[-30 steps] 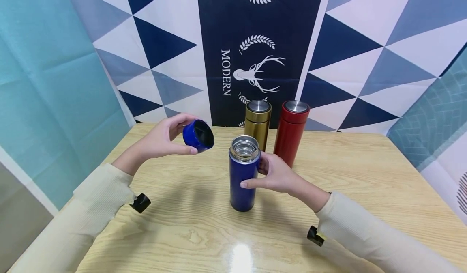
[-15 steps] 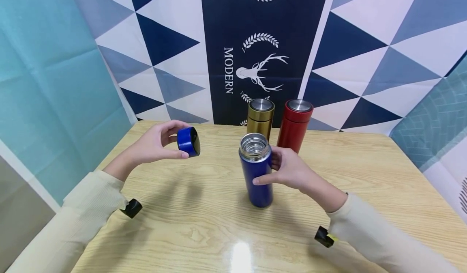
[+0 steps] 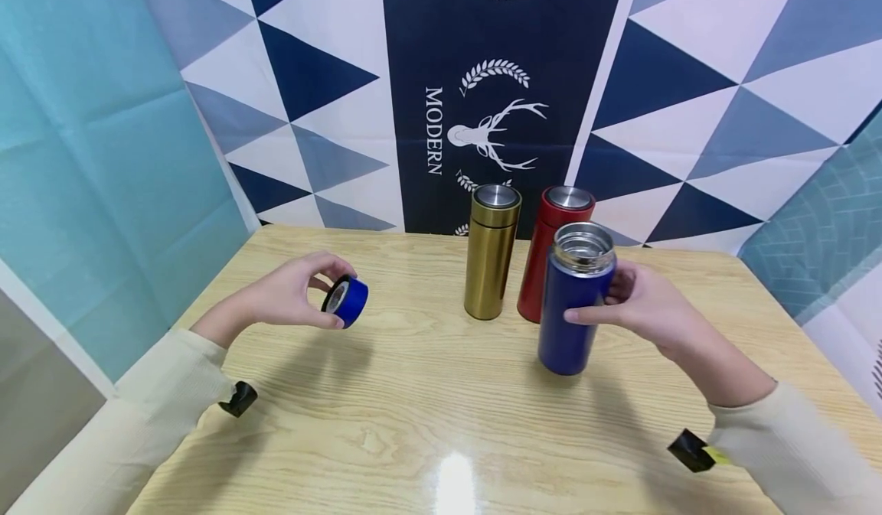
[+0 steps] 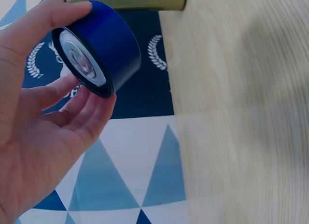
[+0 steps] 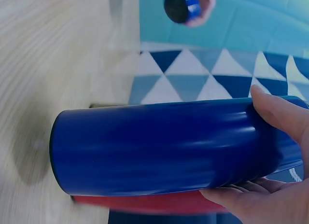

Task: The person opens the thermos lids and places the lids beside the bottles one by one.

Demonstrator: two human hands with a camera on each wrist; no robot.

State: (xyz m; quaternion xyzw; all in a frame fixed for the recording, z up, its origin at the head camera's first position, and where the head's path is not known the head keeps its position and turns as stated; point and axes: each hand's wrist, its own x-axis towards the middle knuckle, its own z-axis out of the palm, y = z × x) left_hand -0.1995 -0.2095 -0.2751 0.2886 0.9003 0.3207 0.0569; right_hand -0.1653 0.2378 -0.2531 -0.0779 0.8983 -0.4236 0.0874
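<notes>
My left hand (image 3: 303, 293) pinches a blue flask lid (image 3: 353, 302) between thumb and fingertips, above the table's left half. In the left wrist view the lid (image 4: 108, 45) is tilted, its pale inner side towards the palm. My right hand (image 3: 654, 308) grips the lidless blue vacuum flask (image 3: 572, 320), thumb across its front and fingers behind. The flask is nearly upright, its steel mouth uncovered, and its base looks raised off the table. In the right wrist view the flask's body (image 5: 159, 149) hides most of what lies behind it.
A gold flask (image 3: 491, 262) and a red flask (image 3: 540, 262), both with lids on, stand at the back of the wooden table (image 3: 386, 423). The blue flask partly covers the red one. A patterned cloth (image 3: 331, 102) hangs behind the table.
My right hand has carried the blue flask to the right, in front of the red one, uncovering the gold flask. My left hand has moved left and down, turning the lid so its inner side shows.
</notes>
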